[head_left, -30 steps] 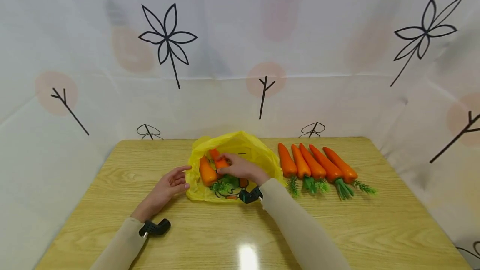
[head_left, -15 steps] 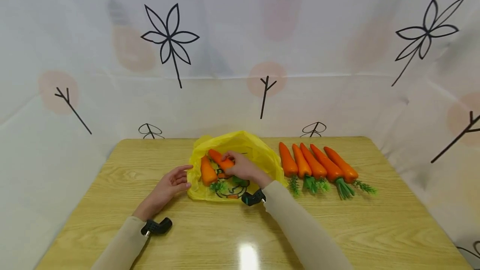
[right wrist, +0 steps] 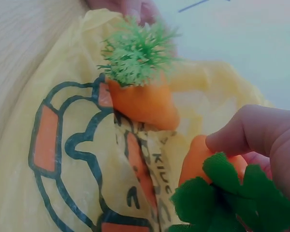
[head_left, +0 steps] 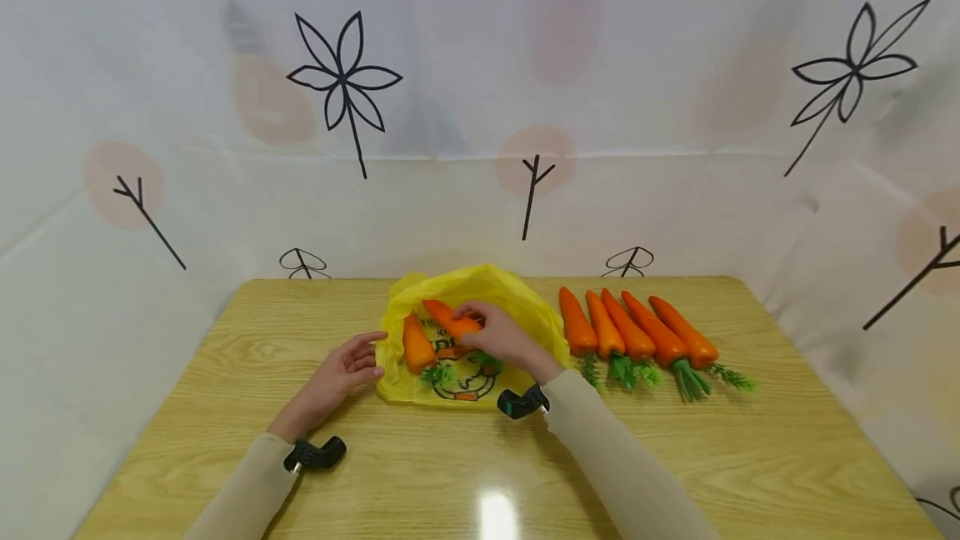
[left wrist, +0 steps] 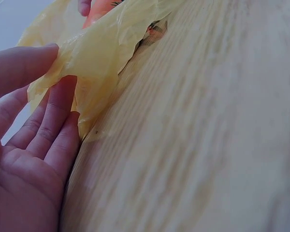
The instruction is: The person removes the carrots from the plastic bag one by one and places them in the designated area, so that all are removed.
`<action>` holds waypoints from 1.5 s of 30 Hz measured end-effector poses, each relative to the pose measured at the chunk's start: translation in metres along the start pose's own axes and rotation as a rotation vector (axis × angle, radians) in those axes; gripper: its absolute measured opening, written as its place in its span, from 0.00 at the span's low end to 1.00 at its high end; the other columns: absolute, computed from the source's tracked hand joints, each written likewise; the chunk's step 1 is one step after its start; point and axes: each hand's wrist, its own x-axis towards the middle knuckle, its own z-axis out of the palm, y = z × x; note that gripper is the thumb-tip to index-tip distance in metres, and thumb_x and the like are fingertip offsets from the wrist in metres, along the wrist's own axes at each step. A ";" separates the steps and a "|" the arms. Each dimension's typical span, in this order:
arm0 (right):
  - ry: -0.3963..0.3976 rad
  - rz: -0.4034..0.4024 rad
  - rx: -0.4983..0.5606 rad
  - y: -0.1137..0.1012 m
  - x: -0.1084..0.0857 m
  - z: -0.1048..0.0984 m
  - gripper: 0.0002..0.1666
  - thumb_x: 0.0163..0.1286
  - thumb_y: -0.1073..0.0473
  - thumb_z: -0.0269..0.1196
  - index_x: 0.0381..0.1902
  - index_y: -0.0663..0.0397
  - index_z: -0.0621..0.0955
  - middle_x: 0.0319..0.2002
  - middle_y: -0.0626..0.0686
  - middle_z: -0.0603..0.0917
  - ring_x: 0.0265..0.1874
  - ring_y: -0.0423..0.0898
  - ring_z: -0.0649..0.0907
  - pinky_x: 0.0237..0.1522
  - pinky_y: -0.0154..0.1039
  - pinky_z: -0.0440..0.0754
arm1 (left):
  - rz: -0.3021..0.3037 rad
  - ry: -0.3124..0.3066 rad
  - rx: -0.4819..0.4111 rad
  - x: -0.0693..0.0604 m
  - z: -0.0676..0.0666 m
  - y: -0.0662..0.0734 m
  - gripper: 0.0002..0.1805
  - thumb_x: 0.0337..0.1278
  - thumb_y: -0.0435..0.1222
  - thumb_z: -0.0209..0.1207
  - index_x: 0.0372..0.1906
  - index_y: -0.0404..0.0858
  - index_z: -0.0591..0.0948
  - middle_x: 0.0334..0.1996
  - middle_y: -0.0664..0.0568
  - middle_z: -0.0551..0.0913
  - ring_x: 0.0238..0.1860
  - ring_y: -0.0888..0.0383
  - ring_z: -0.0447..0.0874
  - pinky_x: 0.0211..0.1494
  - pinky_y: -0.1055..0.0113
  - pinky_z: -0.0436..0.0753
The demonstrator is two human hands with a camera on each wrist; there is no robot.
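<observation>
A yellow plastic bag with a printed figure lies with its mouth toward me. In it, one artificial carrot with feathery green leaves lies on the left. My right hand pinches a second carrot by its thick end, inside the bag's mouth. That carrot's broad, dark green leaves hang below the thumb in the right wrist view. My left hand touches the bag's left rim, its fingers fairly straight and spread. The left wrist view shows its fingers against the yellow film.
Several more carrots lie side by side right of the bag, tips toward the back, leaves toward me. The wooden table ends at a white patterned cloth behind.
My right hand has drawn slightly right with the pinched carrot, uncovering more of the bag's print. The left hand stays at the rim.
</observation>
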 end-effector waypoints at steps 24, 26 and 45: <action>0.014 -0.046 -0.164 -0.015 -0.040 -0.028 0.20 0.66 0.59 0.66 0.57 0.43 0.84 0.66 0.58 0.74 0.44 0.50 0.77 0.34 0.42 0.74 | -0.007 0.008 -0.001 -0.001 -0.001 -0.001 0.35 0.66 0.39 0.64 0.74 0.42 0.65 0.64 0.39 0.67 0.55 0.51 0.72 0.54 0.69 0.76; 0.017 -0.056 -0.170 -0.016 -0.043 -0.030 0.20 0.66 0.59 0.65 0.57 0.44 0.84 0.66 0.58 0.74 0.41 0.50 0.77 0.31 0.41 0.74 | -0.004 0.006 0.002 -0.001 -0.001 -0.001 0.35 0.66 0.39 0.64 0.74 0.41 0.65 0.65 0.38 0.67 0.56 0.51 0.72 0.54 0.69 0.76; 0.087 -0.096 -0.237 -0.002 -0.104 -0.062 0.18 0.67 0.58 0.67 0.55 0.45 0.84 0.53 0.56 0.83 0.16 0.40 0.69 0.19 0.35 0.70 | 0.030 0.001 0.012 0.001 -0.001 -0.003 0.34 0.67 0.37 0.62 0.74 0.37 0.64 0.63 0.37 0.69 0.54 0.52 0.74 0.53 0.70 0.77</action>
